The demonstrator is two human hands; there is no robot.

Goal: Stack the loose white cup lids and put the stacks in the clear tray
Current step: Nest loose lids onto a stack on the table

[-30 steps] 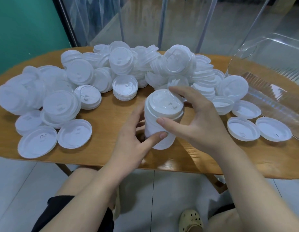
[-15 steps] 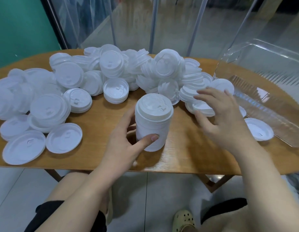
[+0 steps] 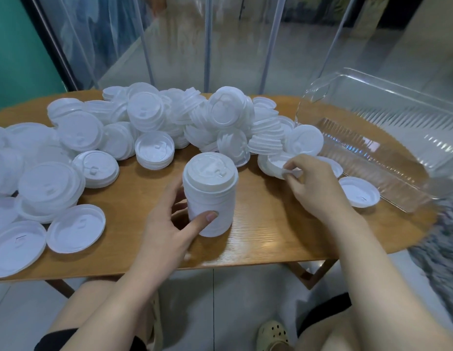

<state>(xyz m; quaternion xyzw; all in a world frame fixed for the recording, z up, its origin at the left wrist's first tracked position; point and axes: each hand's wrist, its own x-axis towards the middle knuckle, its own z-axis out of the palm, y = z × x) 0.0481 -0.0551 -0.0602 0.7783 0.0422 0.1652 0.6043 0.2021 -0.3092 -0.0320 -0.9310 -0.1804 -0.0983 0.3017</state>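
Note:
A tall stack of white lids (image 3: pixel 209 196) stands upright on the wooden table (image 3: pixel 266 224) near its front edge. My left hand (image 3: pixel 169 224) grips the stack from its left side, thumb across the front. My right hand (image 3: pixel 314 183) pinches the rim of a loose white lid (image 3: pixel 273 164) lying upside down to the right of the stack. A big heap of loose lids (image 3: pixel 195 117) covers the back and left of the table. The clear tray (image 3: pixel 387 148) sits at the right with no lids visible in it.
One upturned lid (image 3: pixel 359 195) lies between my right hand and the tray. Two flat lids (image 3: pixel 76 228) lie near the front left edge. Glass panels and metal posts stand behind the table. My knees and a shoe show below the table edge.
My right hand left the top of the stack, moved right to the loose lids and took hold of one by its rim. My left hand stayed on the stack.

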